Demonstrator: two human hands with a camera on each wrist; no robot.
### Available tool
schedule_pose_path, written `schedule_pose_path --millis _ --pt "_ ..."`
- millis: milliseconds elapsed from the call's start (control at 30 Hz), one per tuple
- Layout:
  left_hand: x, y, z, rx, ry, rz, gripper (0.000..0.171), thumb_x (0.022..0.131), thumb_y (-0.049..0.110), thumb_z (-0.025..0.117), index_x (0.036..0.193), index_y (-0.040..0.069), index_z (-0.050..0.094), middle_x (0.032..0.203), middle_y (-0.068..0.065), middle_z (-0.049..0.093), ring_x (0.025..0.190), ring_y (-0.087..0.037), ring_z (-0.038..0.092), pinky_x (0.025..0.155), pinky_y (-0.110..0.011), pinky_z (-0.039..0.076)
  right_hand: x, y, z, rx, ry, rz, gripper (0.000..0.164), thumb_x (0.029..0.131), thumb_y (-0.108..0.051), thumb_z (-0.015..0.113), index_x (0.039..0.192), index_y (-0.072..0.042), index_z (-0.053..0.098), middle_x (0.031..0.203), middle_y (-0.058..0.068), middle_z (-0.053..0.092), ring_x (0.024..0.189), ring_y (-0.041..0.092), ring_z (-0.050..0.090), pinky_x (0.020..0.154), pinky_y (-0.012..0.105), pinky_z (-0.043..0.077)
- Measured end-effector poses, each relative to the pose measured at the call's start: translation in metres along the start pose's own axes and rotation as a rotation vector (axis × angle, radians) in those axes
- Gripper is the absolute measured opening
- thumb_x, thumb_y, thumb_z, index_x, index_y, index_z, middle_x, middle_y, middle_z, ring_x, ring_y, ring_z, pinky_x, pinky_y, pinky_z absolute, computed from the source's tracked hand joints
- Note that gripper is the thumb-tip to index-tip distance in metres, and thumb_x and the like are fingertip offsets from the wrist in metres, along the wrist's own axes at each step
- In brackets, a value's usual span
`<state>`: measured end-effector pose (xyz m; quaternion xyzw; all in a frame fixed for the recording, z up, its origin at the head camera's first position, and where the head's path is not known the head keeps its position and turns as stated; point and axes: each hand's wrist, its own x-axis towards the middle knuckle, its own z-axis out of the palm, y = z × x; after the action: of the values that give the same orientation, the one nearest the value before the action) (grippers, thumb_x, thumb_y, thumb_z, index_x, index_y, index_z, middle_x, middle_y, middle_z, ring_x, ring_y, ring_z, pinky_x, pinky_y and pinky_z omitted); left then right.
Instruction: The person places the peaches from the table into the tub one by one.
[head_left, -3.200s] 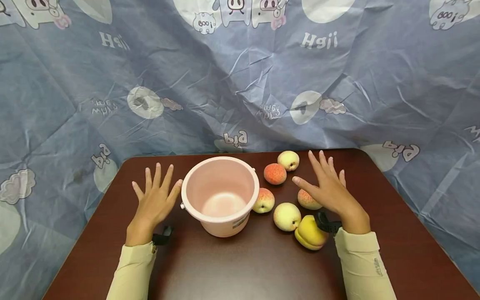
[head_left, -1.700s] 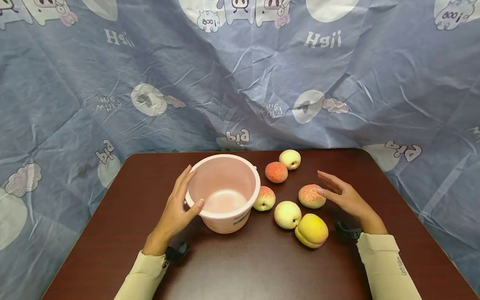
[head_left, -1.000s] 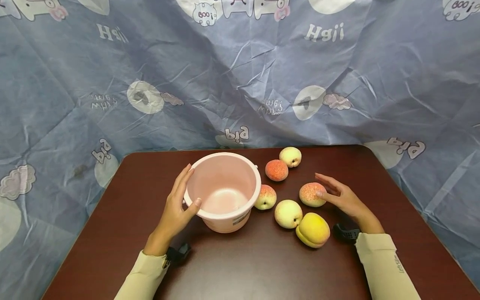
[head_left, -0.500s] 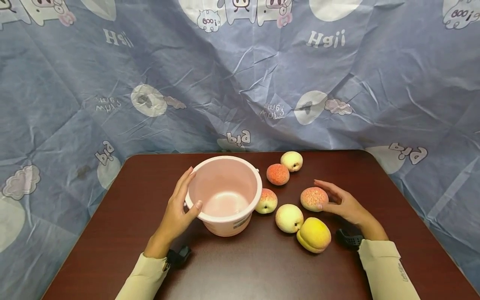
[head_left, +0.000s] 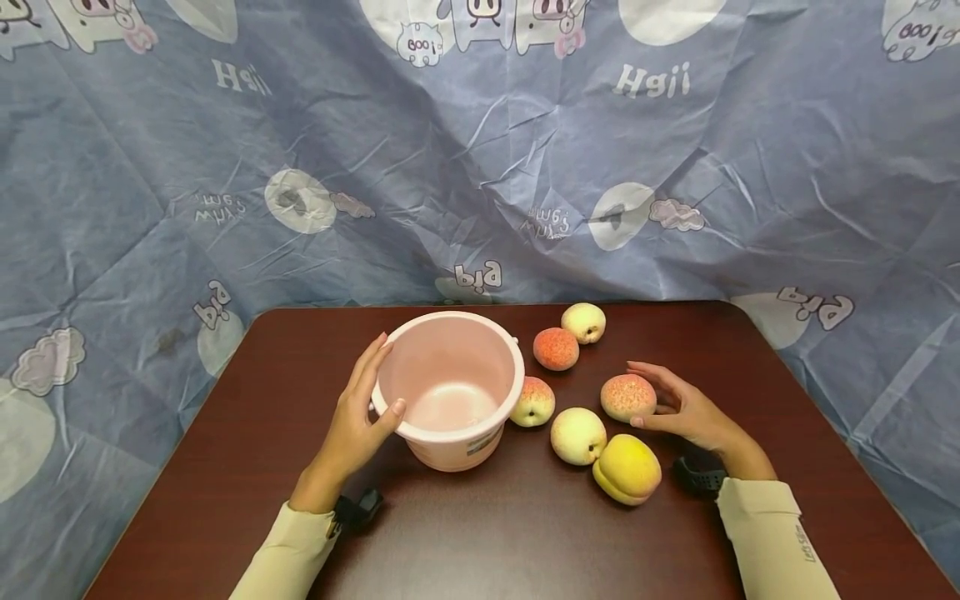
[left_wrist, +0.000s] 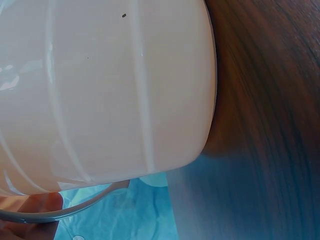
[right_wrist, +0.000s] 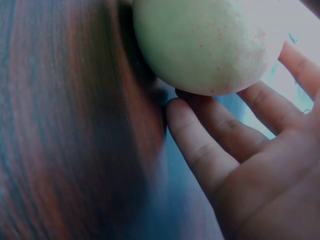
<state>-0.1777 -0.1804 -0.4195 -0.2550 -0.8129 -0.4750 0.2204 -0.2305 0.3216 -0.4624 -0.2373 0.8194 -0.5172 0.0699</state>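
A pale pink bucket [head_left: 450,454] stands upright on the table. My left hand [head_left: 352,425] holds its left side, the thumb at the front of the rim and the fingers farther back along it. In the left wrist view the bucket's ribbed wall [left_wrist: 100,90] fills much of the picture, with fingers [left_wrist: 37,207] partly behind its handle [left_wrist: 75,209]. On the right, my right hand [head_left: 697,417] curves loosely around an orange-speckled peach [head_left: 627,397], which rests on the table. The right wrist view shows the peach [right_wrist: 205,45] beside extended fingers [right_wrist: 200,145]; the thumb is mostly hidden there.
A yellow peach [head_left: 628,471] and a pale peach [head_left: 577,436] touch in front of the right hand. A red-and-yellow peach [head_left: 534,402] lies by the bucket. Behind are a red peach [head_left: 556,348] and another pale one [head_left: 583,322]. A blue printed cloth [head_left: 480,167] hangs behind the table.
My left hand has moved from beside the bucket onto its side and rim. The right hand has come down to the speckled peach, its thumb now at the fruit's near edge. The fruit stays put.
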Motion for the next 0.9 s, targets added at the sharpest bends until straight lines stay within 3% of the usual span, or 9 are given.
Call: schedule_pose_path --millis 167,267,467,533,767,900 --pt "-0.001 -0.005 0.001 -0.009 -0.006 -0.002 0.076 0.082 0.022 0.063 0.151 0.011 0.033 0.158 0.001 0.021 0.14 -0.022 0.03 0.103 -0.054 0.034 -0.001 -0.001 0.001 -0.017 0.003 0.005 0.08 0.081 -0.009 0.076 0.149 -0.018 0.035 0.15 0.021 0.033 0.126 0.001 0.044 0.09 0.02 0.045" --pt "0.0 0.0 0.0 -0.008 -0.002 -0.003 0.076 0.081 0.019 0.063 0.15 0.008 0.033 0.158 0.0 0.022 0.14 -0.023 0.031 0.102 -0.054 0.035 0.0 -0.001 0.003 -0.011 0.0 -0.006 0.08 0.081 -0.009 0.076 0.149 -0.013 0.035 0.149 0.021 0.036 0.126 0.002 0.045 0.091 0.02 0.044" --pt "0.005 0.034 -0.005 -0.006 -0.006 -0.014 0.071 0.08 0.01 0.061 0.145 -0.005 0.036 0.155 -0.014 0.025 0.136 -0.037 0.034 0.1 -0.057 0.037 0.002 0.002 0.004 -0.031 0.013 -0.033 0.075 0.08 -0.008 0.077 0.145 -0.006 0.039 0.141 0.015 0.046 0.12 0.004 0.051 0.09 0.019 0.046" --pt "0.005 0.038 -0.007 -0.002 -0.01 -0.021 0.071 0.08 0.01 0.061 0.144 -0.006 0.036 0.155 -0.016 0.026 0.135 -0.04 0.034 0.1 -0.057 0.037 0.002 0.003 0.004 -0.05 0.024 -0.027 0.073 0.08 -0.01 0.077 0.144 -0.006 0.042 0.141 0.013 0.047 0.119 0.003 0.051 0.09 0.018 0.045" --pt "-0.001 -0.002 0.0 -0.002 -0.002 0.004 0.075 0.082 0.021 0.062 0.15 0.011 0.033 0.158 0.001 0.022 0.14 -0.022 0.03 0.103 -0.055 0.035 0.003 0.003 0.004 -0.034 0.043 -0.024 0.07 0.081 -0.009 0.077 0.142 -0.004 0.044 0.139 0.014 0.049 0.117 0.004 0.053 0.09 0.019 0.047" --pt "0.002 0.009 -0.002 -0.003 -0.002 -0.001 0.074 0.081 0.017 0.062 0.149 0.005 0.035 0.157 -0.004 0.023 0.139 -0.027 0.032 0.101 -0.056 0.036 0.004 0.003 0.004 -0.012 0.042 -0.032 0.069 0.081 -0.007 0.076 0.142 -0.004 0.044 0.137 0.016 0.05 0.115 0.005 0.054 0.089 0.019 0.047"
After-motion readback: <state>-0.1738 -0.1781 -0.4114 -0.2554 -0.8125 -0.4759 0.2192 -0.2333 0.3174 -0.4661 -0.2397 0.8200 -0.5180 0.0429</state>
